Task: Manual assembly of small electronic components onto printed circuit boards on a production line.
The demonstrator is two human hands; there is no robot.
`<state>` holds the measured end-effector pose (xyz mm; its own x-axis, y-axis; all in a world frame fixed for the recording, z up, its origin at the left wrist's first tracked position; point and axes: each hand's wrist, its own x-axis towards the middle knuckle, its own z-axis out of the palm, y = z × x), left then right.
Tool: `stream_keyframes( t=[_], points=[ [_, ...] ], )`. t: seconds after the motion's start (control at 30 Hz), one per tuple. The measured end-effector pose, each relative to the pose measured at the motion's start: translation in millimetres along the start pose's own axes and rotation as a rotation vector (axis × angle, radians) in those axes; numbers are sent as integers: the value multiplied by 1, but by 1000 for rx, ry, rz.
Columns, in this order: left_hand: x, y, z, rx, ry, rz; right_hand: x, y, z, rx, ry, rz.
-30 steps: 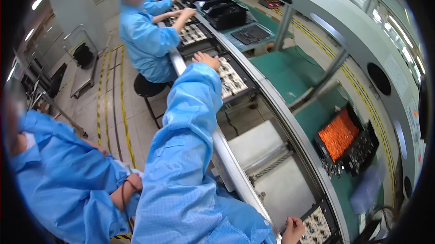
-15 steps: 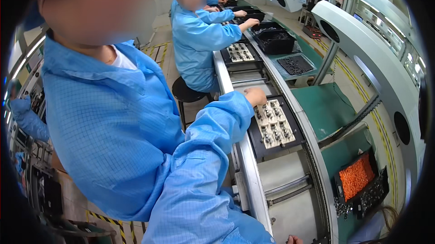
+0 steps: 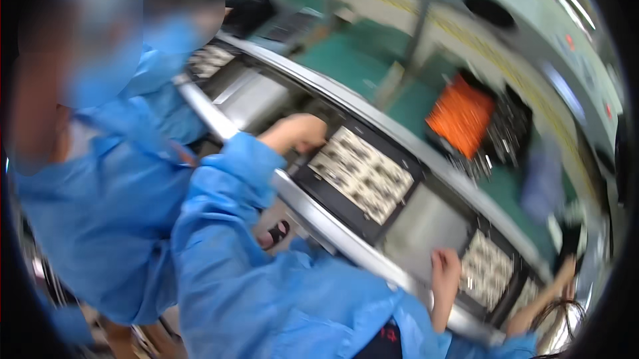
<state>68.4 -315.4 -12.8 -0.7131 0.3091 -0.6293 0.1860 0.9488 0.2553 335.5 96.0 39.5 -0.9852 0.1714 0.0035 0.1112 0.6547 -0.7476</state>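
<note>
My left hand [image 3: 299, 134] reaches across the conveyor to the far-left corner of a pale fixture block [image 3: 363, 174]. Its fingers are curled closed; whatever they hold is hidden. Rows of small dark parts stand in the block, which sits in a black carrier tray [image 3: 363, 220]. Nearer and to the right, my right hand [image 3: 446, 278] is raised over the conveyor with fingers bent together. Blur conceals anything between them. Beside it lies a second pale fixture block [image 3: 487, 269], also filled with small parts.
A black bin of orange parts [image 3: 460, 116] and a bin of dark shiny parts [image 3: 509, 126] stand beyond the metal conveyor rail [image 3: 459, 189]. A co-worker [image 3: 106, 206] is close on the left. Another person's hand [image 3: 566, 278] reaches in from the right.
The view has swung right and blurred, bringing a second fixture block and another person's arm into sight. My right hand shows more fully. My left hand stays by the same block's corner.
</note>
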Motion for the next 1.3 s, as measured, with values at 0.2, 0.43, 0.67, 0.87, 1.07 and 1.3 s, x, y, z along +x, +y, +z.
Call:
stream_keyframes(
  t=[0.2,0.43,0.67,0.87,1.07,1.3],
  points=[
    [24,-6,1,-26,-135,338,-7,10,47,-23,31,145],
    [24,-8,1,-348,-151,227,-3,-2,51,-53,-38,152],
    [40,87,-66,-211,824,698,10,-29,69,-135,-130,-17],
    [88,238,-102,730,1019,406,9,-30,62,-35,-44,150],
    [150,246,-110,405,1055,461,10,-30,36,57,33,126],
    [176,231,-112,126,1076,630,76,-44,44,124,-75,120]
  ],
)
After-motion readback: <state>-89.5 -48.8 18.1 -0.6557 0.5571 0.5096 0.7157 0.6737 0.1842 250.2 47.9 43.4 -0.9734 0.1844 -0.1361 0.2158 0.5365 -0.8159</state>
